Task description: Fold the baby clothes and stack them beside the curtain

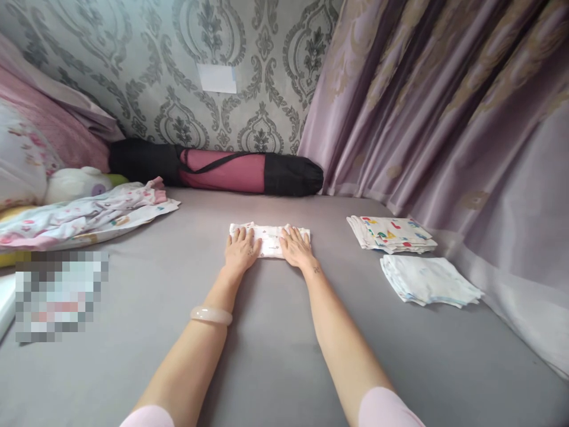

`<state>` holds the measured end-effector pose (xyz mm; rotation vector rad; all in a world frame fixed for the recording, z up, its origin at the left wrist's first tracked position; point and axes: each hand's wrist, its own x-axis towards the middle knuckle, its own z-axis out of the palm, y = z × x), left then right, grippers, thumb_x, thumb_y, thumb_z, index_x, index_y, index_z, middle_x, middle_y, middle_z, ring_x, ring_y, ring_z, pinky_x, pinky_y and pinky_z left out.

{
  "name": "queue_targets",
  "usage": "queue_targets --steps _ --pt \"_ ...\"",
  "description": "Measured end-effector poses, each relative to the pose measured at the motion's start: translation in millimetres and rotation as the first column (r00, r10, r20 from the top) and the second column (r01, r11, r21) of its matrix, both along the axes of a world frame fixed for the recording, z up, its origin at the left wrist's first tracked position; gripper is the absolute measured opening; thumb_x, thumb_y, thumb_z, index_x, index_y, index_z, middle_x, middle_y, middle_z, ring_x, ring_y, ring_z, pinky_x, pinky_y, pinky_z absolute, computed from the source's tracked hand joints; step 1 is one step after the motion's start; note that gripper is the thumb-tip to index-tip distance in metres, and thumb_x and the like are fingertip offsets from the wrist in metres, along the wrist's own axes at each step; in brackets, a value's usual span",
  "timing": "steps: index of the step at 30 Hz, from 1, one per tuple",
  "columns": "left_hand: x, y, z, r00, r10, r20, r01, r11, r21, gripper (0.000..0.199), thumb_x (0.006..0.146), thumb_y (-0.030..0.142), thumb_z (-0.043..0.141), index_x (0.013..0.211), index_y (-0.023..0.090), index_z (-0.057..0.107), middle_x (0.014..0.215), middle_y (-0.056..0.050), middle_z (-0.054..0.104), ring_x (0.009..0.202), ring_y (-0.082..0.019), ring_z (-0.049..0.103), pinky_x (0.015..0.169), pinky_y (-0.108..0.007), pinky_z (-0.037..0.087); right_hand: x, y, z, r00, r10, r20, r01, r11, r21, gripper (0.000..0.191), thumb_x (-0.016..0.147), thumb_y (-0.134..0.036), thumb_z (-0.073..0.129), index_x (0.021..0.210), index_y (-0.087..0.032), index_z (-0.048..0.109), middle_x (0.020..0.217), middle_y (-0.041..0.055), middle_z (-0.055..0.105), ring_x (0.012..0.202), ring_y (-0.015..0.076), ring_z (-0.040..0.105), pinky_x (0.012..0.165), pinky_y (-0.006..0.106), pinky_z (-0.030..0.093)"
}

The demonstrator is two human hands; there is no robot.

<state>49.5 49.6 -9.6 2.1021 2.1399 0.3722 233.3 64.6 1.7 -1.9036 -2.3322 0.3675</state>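
A white garment with a small print (270, 242) lies folded into a flat rectangle on the grey sheet (275, 332). On its left end my left hand (242, 248) rests palm down, fingers stretched out. My right hand (297, 245) lies flat on the right end in the same way, fingers extended. Both palms press on the cloth, and neither hand grips it. A pale bangle (211, 315) circles my left forearm. Parts of the garment under the hands are hidden.
To the right lie a folded stack of colourfully printed cloth (391, 233) and a pale folded stack (429, 280). At left are loose printed clothes (93, 210), a plush toy (73, 184) and a blurred patch. A black and pink long bag (222, 171) lies along the wall beside curtains (377, 95).
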Motion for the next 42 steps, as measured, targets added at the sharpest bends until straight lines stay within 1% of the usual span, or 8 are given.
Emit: queue_targets --steps 7,10,15,20,26,30,35,42 --pt "-8.5 1.5 0.2 0.997 0.039 0.065 -0.035 0.998 -0.060 0.063 0.097 0.046 0.028 0.147 0.009 0.036 0.159 -0.015 0.028 0.148 -0.032 0.019 0.117 -0.052 0.022 3.9 6.0 -5.9 0.999 0.020 -0.049 -0.018 0.999 0.043 0.056 0.103 -0.041 0.018 0.153 -0.017 0.031 0.161 0.0068 0.022 0.149 0.0222 0.015 0.120 0.044 0.003" --pt "-10.3 0.9 0.3 0.996 0.025 0.086 -0.019 0.998 -0.061 0.061 0.097 0.046 0.028 0.146 0.009 0.038 0.158 -0.015 0.028 0.148 -0.033 0.019 0.117 -0.053 0.022 10.4 13.0 -0.5 0.980 0.019 -0.196 -0.012 0.999 0.039 0.054 0.104 -0.038 0.018 0.149 -0.018 0.038 0.158 0.0067 0.031 0.147 0.0200 0.022 0.120 0.041 0.007" --pt "-19.7 0.0 2.5 0.996 -0.012 0.089 0.007 0.998 0.060 0.051 0.096 0.038 0.036 0.137 0.010 0.047 0.153 -0.020 0.037 0.145 -0.034 0.027 0.114 -0.055 0.027 45.8 27.6 11.4 0.855 -0.219 -0.470 0.273 0.961 0.048 0.047 0.102 -0.029 0.026 0.139 -0.014 0.051 0.140 0.0106 0.056 0.129 0.0147 0.051 0.107 0.025 0.036" --pt "-3.4 -3.0 8.0 0.954 -0.283 0.094 0.255 0.937 0.239 0.043 0.096 0.026 0.036 0.134 0.014 0.051 0.143 -0.016 0.052 0.140 -0.029 0.039 0.113 -0.051 0.032 67.5 31.0 -0.7 0.843 -0.332 -0.423 0.376 0.926 0.023 0.034 0.094 -0.019 0.046 0.122 -0.016 0.065 0.125 0.0118 0.067 0.117 0.0200 0.060 0.098 0.028 0.043" --pt "67.4 -27.7 3.4 0.714 -0.700 0.007 0.685 0.701 0.199 0.044 0.100 0.031 0.032 0.136 0.015 0.050 0.145 -0.013 0.050 0.141 -0.025 0.038 0.117 -0.045 0.029 64.4 39.6 -13.2 0.838 -0.327 -0.437 0.361 0.933 -0.006 0.023 0.087 -0.020 0.059 0.106 -0.018 0.071 0.099 0.0076 0.074 0.091 0.0185 0.068 0.081 0.025 0.049" --pt "89.9 -36.0 -4.7 0.701 -0.713 -0.030 0.710 0.693 0.122 0.053 0.100 0.041 0.031 0.144 0.014 0.041 0.152 -0.013 0.041 0.144 -0.028 0.031 0.118 -0.046 0.025 66.9 45.1 -11.1 0.818 -0.339 -0.464 0.383 0.924 0.001 0.022 0.085 -0.022 0.061 0.104 -0.016 0.071 0.097 0.0065 0.075 0.088 0.0162 0.068 0.080 0.024 0.049" --pt "90.5 -32.7 -11.6 0.706 -0.708 -0.029 0.706 0.700 0.109 0.054 0.100 0.045 0.028 0.146 0.018 0.040 0.154 -0.010 0.039 0.144 -0.029 0.031 0.118 -0.047 0.022 65.7 44.8 -9.1 0.815 -0.319 -0.484 0.410 0.907 0.092 0.025 0.087 -0.026 0.057 0.107 -0.018 0.071 0.099 0.0053 0.074 0.091 0.0165 0.067 0.084 0.025 0.049" --pt "88.9 -34.6 -11.5 0.701 -0.713 0.012 0.708 0.698 0.102 0.056 0.100 0.047 0.027 0.146 0.018 0.039 0.154 -0.011 0.040 0.145 -0.027 0.030 0.119 -0.046 0.020 57.1 32.5 -10.2 0.881 -0.399 -0.255 0.428 0.901 0.070 0.030 0.095 -0.032 0.046 0.114 -0.023 0.068 0.115 0.0076 0.070 0.105 0.0207 0.063 0.087 0.028 0.046"
